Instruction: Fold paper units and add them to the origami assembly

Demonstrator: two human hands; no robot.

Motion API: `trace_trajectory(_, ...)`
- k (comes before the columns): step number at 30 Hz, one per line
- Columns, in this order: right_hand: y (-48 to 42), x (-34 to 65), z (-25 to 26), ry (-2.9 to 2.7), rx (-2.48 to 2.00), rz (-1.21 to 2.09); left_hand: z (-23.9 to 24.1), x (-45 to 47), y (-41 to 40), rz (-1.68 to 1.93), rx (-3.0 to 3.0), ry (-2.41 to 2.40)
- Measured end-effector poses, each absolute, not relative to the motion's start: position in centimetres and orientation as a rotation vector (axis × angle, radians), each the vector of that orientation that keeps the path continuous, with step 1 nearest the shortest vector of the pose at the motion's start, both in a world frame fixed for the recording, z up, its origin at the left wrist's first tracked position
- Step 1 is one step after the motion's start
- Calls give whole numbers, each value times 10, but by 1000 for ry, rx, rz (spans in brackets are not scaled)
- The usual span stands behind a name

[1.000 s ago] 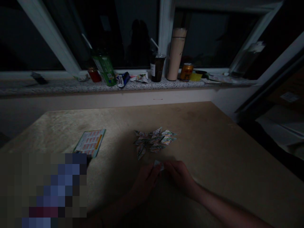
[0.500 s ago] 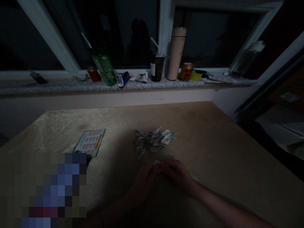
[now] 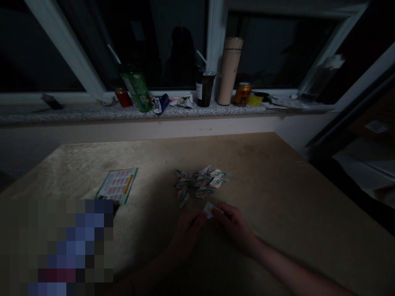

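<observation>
A small piece of folded paper (image 3: pixel 208 209) shows pale between my two hands, just above the table's near middle. My left hand (image 3: pixel 189 228) is closed on its left edge. From the other side, my right hand (image 3: pixel 230 218) pinches it between thumb and fingers. Just beyond my hands lies a cluster of several folded paper pieces (image 3: pixel 203 181), pointed and printed in many colours. The light is dim, so the exact folds of the held piece cannot be made out.
A printed card (image 3: pixel 119 183) lies on the wooden table (image 3: pixel 262 164) at left, beside a blurred-out patch. Along the granite windowsill (image 3: pixel 182 114) stand a green bottle (image 3: pixel 137 88), a dark cup (image 3: pixel 204 90) with a straw, a beige flask (image 3: pixel 229 72) and a gold can (image 3: pixel 242 94).
My hands have moved slightly apart, and more of the folded paper shows between them. The cluster of paper pieces lies as before.
</observation>
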State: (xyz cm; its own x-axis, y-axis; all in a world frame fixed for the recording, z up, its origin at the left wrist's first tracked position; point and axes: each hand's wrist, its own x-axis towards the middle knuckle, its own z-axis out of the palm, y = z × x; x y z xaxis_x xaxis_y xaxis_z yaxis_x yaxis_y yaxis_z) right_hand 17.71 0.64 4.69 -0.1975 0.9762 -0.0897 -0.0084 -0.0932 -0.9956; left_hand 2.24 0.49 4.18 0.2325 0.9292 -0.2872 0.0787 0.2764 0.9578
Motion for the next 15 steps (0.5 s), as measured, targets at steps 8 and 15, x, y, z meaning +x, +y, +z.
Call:
trace_trajectory(8, 9, 182, 40, -1394, -1050, 1662, 49, 25, 6, 758, 1284, 1149)
trace_trajectory(15, 8, 180, 43, -1340, -1155, 1561, 46, 23, 7, 860, 1071, 1169)
